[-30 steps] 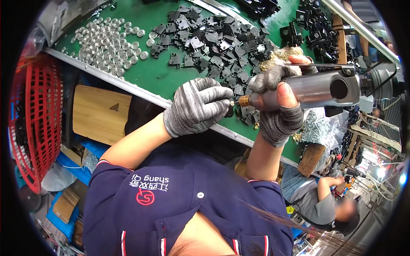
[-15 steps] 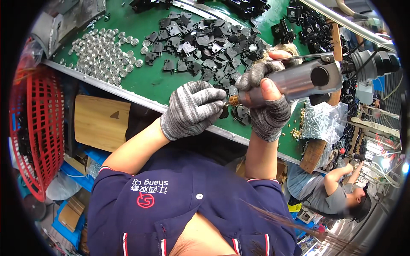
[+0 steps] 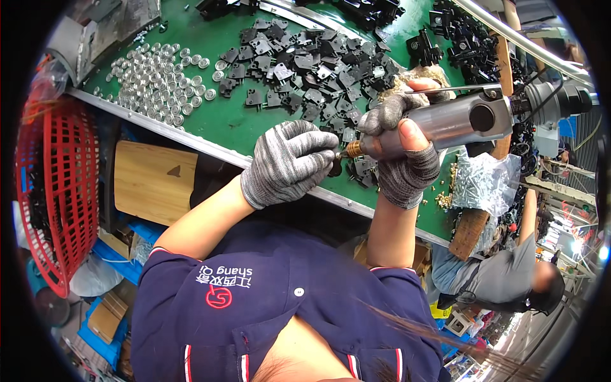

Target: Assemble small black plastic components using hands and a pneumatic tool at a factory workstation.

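Note:
My left hand (image 3: 289, 164), in a grey knitted glove, is closed with its fingertips pinched round a small black part (image 3: 335, 168), most of it hidden behind the fingers. My right hand (image 3: 406, 156) wears a glove that leaves the thumb tip bare. It is wrapped round a grey cylindrical power screwdriver (image 3: 455, 122), held almost level. The driver's brass-coloured nose (image 3: 352, 149) points left, and its bit meets the left fingertips at the black part. Beyond both hands lies a heap of flat black pronged parts (image 3: 305, 63) on the green tabletop (image 3: 223, 130).
Round silver metal pieces (image 3: 159, 86) are spread at the left. Right of my hands lie a clear bag of screws (image 3: 487, 181), small brass pieces (image 3: 443, 200) and a wooden block (image 3: 470, 232). A red plastic basket (image 3: 60, 197) stands far left. A co-worker (image 3: 503, 274) is at the right.
My right hand and the driver have shifted slightly right, showing a little more of the bit. My left hand stays nearly in place. The co-worker has changed posture, an arm now reaching up.

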A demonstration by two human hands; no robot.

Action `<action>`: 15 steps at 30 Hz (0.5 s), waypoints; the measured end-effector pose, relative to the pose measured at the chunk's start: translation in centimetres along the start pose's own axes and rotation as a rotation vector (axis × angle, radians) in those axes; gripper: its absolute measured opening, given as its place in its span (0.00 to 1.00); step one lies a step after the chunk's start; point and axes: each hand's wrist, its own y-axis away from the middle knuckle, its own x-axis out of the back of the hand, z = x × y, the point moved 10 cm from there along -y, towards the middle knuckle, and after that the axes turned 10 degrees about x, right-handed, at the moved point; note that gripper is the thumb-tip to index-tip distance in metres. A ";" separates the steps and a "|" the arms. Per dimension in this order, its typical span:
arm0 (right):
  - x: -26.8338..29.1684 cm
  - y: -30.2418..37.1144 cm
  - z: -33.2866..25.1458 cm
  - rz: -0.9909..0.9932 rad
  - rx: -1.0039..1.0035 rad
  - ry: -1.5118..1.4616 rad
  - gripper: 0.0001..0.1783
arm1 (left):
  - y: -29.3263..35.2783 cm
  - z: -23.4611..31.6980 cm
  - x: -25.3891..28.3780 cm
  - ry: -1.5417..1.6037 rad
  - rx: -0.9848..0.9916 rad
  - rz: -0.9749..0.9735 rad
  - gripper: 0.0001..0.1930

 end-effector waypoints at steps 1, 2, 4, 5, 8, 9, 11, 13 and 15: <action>0.2 0.0 0.0 0.020 -0.006 0.007 0.34 | 0.0 0.0 -0.1 -0.002 0.001 -0.006 0.09; 0.3 0.0 -0.3 0.022 0.019 0.072 0.34 | 0.0 0.0 -0.1 -0.004 0.000 -0.007 0.09; 0.5 -0.1 -0.5 0.032 0.027 0.139 0.33 | 0.0 0.0 0.0 0.007 -0.003 0.007 0.09; -0.1 -0.1 -0.3 0.003 0.000 0.034 0.33 | 0.1 0.1 0.2 0.012 -0.009 0.016 0.09; -0.8 0.0 -0.1 -0.034 -0.039 -0.031 0.32 | 0.1 0.0 0.0 0.008 -0.007 0.008 0.09; -1.1 0.0 -0.1 -0.046 -0.053 -0.051 0.32 | 0.1 0.0 0.0 0.006 -0.006 0.004 0.09; -1.5 0.1 0.0 -0.059 -0.072 -0.073 0.31 | 0.1 0.0 0.0 0.006 -0.004 0.007 0.09; -1.6 0.2 -0.1 -0.065 -0.071 -0.068 0.31 | 0.2 0.1 0.1 0.011 -0.006 0.015 0.09; -1.7 0.1 -0.2 -0.077 -0.062 -0.039 0.31 | 0.2 0.1 0.2 0.008 -0.004 0.011 0.09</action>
